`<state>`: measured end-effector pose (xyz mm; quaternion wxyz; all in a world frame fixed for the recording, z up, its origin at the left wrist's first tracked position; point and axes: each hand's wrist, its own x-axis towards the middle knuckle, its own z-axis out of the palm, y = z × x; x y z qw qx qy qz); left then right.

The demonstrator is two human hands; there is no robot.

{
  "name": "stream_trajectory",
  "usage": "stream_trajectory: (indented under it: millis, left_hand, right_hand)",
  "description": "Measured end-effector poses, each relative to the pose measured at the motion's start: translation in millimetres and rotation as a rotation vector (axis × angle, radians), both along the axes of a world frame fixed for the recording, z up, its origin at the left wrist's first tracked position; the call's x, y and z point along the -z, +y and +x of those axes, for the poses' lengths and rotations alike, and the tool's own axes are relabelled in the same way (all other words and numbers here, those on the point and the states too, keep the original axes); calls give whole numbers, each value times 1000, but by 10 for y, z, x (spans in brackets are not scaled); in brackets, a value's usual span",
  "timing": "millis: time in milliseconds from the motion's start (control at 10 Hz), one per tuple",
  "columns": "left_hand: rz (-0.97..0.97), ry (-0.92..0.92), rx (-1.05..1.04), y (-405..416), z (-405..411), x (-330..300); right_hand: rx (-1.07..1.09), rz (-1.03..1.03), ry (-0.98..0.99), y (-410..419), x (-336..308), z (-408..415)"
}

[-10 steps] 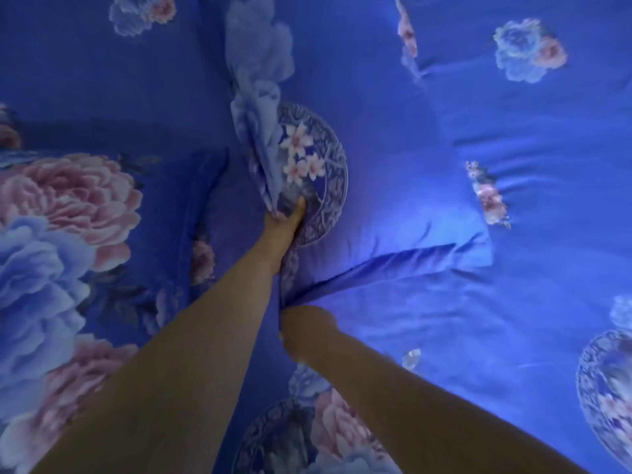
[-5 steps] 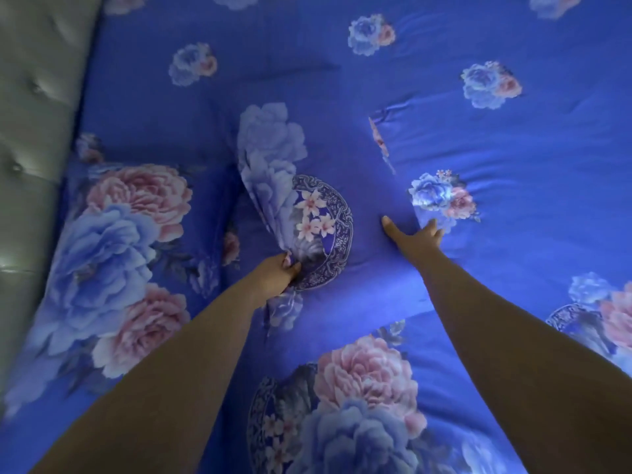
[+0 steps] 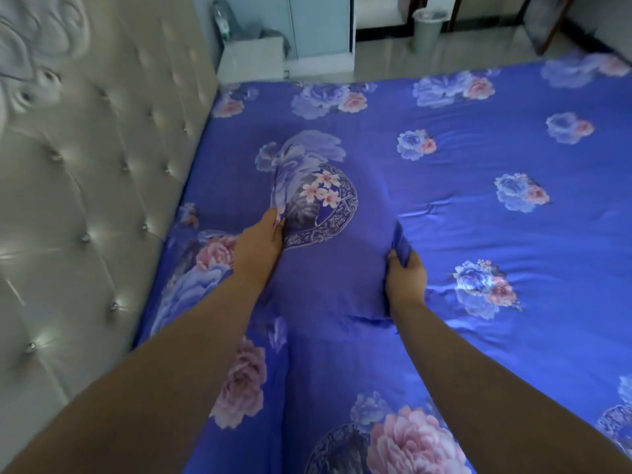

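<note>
Bedsheet (image 3: 513, 241), L grip (image 3: 258, 249), R grip (image 3: 407, 278) pinching pillow (image 3: 330, 265)

One wide-angle view, worn on the person's head, faces forward and steeply down across the bed (image 3: 513, 241). Both forearms enter from the bottom edge and run up to mid-frame, so the left grip (image 3: 258, 249) and right grip (image 3: 407, 280) on the pillow (image 3: 335, 268) sit near the lens at the centre. The padded headboard (image 3: 85, 200) fills the left side of the frame. The bed's far edge, a strip of floor (image 3: 478, 46) and a bin (image 3: 425, 29) lie far off along the top.
</note>
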<state>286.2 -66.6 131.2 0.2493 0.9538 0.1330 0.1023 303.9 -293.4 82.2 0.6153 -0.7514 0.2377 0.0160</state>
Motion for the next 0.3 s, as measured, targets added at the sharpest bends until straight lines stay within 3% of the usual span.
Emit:
stream_trajectory:
  millis: [200,300]
  left_hand:
    - [55,-174,-91,1081,396,-559]
    - [77,-168,-271,1542,772,-735]
  right_hand:
    - [-95,3,-205,1115,-474,619]
    - [-375,8,-219,1584,-596,1024]
